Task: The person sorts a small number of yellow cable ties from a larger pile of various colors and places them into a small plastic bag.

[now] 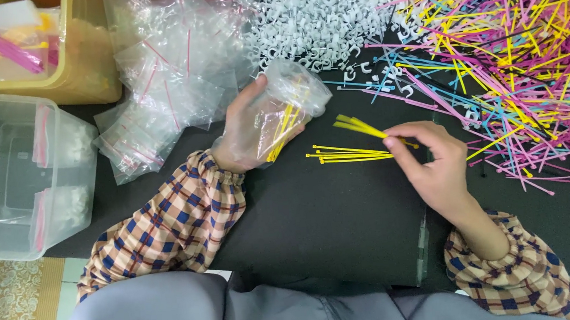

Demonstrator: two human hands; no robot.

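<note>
yellow cable ties, thin stiff plastic strips, a small bunch of them pinched between thumb and fingertips of the right hand, fanning out to the left just above the mat. a few more yellow ties lie flat in a neat little row right below that bunch, between the two hands. left hand is wrapped around a small clear zip bag, crinkly and shiny, mouth pointing toward the right hand, with some yellow ties already sitting inside it. both sleeves are a checked orange-blue fabric with gathered cuffs. everything's on a black mat, matte and smooth, with a hard edge at the near side. top right is a huge messy heap of coloured ties, pink, yellow, blue, all tangled. next to it a pile of white plastic clips, little hooked shapes. left of that a slumped stack of empty clear bags with red seal strips. far left there's a translucent plastic tub holding a couple of filled bags, and a yellow bin behind it. patterned beige floor covering shows bottom left.
</note>
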